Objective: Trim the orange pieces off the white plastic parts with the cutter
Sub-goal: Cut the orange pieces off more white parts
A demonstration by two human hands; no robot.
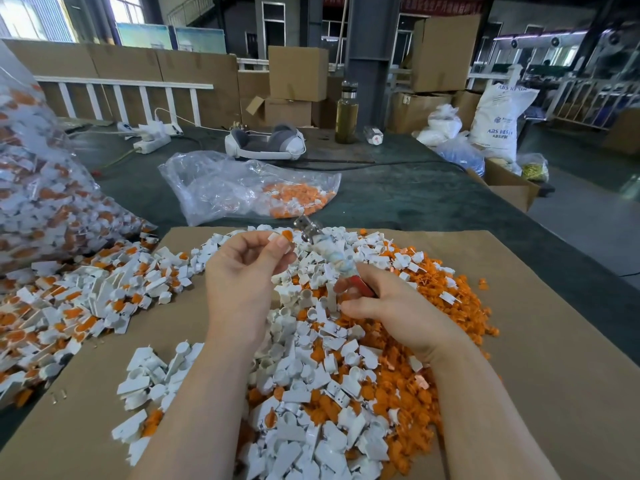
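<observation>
While I scan from the left edge of the cardboard sheet (519,306) across to its right, these lines hold.

Far left: a large clear plastic bag of untrimmed white-and-orange parts (38,188) sits off the sheet's left edge, spilling a loose heap of untrimmed pieces (79,299) toward its near-left side.

Left hand: my left hand (242,282), over the sheet's middle, pinches one small white plastic part with an orange piece attached (282,237) between thumb and fingertips.

Cutter: the metal-nosed cutter with red handles and a taped neck (329,254) points at that part; I cannot tell whether the blades touch it.

Right hand: my right hand (391,306) is curled round the red handles.

Middle pile: trimmed white plastic parts (311,393).

Right pile: cut-off orange plastic scraps (450,306) toward the right edge.

Handling: I judge the part light, stiff and a little slick; hold the white body, leaving the orange end free for the blades. Offcuts may fly.

Writing: the white sack (498,116) far right reads "ABS RESIN"; other print is too small to read.
</observation>
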